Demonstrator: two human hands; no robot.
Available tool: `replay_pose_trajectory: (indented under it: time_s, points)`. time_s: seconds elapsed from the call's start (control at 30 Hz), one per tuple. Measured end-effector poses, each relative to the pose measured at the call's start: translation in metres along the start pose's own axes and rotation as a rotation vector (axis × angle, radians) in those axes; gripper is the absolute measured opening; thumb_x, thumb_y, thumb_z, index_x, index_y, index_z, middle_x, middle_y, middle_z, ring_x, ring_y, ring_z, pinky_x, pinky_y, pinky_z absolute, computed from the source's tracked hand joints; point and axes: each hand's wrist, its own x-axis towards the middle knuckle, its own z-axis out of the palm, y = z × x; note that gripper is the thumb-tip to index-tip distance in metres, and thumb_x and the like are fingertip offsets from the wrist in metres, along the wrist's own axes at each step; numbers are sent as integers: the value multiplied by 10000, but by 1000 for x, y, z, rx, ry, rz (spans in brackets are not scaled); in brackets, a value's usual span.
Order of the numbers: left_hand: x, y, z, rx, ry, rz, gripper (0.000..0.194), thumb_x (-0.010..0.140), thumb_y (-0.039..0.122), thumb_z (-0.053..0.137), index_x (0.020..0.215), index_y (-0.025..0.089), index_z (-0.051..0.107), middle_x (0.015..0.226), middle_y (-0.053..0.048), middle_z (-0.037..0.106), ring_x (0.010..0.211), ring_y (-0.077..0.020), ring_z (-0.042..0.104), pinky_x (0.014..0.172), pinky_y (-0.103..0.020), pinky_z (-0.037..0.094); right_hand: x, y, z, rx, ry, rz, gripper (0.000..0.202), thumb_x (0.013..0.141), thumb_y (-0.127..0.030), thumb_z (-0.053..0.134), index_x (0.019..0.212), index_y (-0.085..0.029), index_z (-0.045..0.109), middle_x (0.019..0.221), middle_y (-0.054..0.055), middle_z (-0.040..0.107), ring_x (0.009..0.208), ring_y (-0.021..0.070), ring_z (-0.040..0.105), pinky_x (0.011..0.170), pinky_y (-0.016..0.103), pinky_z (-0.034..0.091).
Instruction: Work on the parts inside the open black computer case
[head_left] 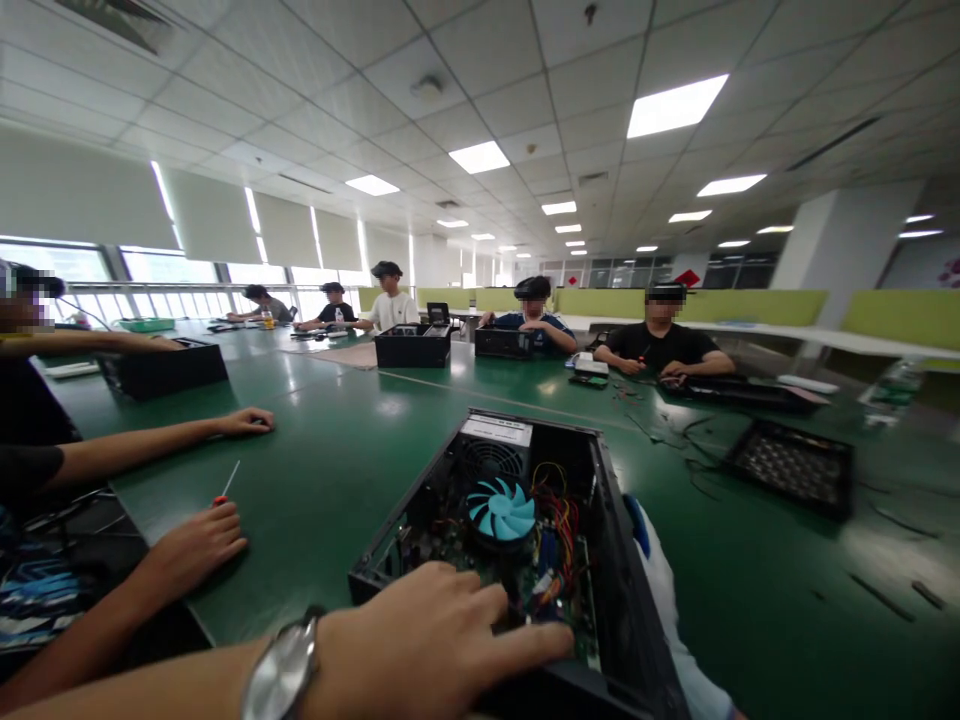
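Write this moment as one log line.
left hand: reaching into open computer case | right hand: not in view | blue fan inside

Open green table [360, 440] left of and beyond the computer case [600, 540]: free passage. Left flank obstructed by a neighbour's hand [196, 545] with screwdriver [223, 490]; right flank by perforated side panel [795, 465] and loose cables [675, 435]. Case interior crowded by blue fan [501, 510] and wiring.

On the tabletop [360, 440] there were four open computer cases [517, 540], one blue cooler fan [500, 510], one red-handled screwdriver [224, 490] and one watch [281, 670].
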Motion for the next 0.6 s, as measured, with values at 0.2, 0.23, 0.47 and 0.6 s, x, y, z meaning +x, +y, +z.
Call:
replay_pose_trajectory:
  time_s: [0.2, 0.23, 0.47, 0.6]
  points:
    - [-67, -75, 52, 278, 312, -198, 452, 958, 570, 575, 1272, 245, 577, 978, -59, 676, 852, -245, 653, 784, -356, 539, 6, 11, 120, 69, 43, -113, 719, 960, -618, 363, 1543, -198, 372, 1544, 106, 463, 1414, 270, 437, 1184, 437, 347]
    - [-81, -93, 56, 306, 390, -237, 445, 969, 532, 572, 1316, 254, 564, 1061, -71, 676, 945, -253, 647, 850, -361, 529, 4, 12, 151, 0, 18, -146, 687, 994, -581, 287, 1554, -186, 337, 1552, 125, 443, 1417, 266, 428, 1179, 444, 349]
    - [-122, -132, 62, 408, 840, -494, 468, 940, 215, 543, 1397, 309, 523, 1458, -91, 513, 1317, -317, 495, 1070, -485, 429, 22, -13, 368, -555, -396, -378, 561, 1020, -293, 295, 1521, -58, 388, 1271, 243, 615, 1155, 320, 607, 990, 452, 472]
    - [-99, -116, 104, 326, 755, -346, 480, 903, 116, 503, 1324, 334, 581, 1388, -48, 588, 1289, -267, 527, 992, -382, 517, 40, 5, 366, -630, -610, -573, 453, 967, -291, 501, 1406, -206, 572, 1179, 136, 679, 1090, 280, 637, 984, 416, 476]
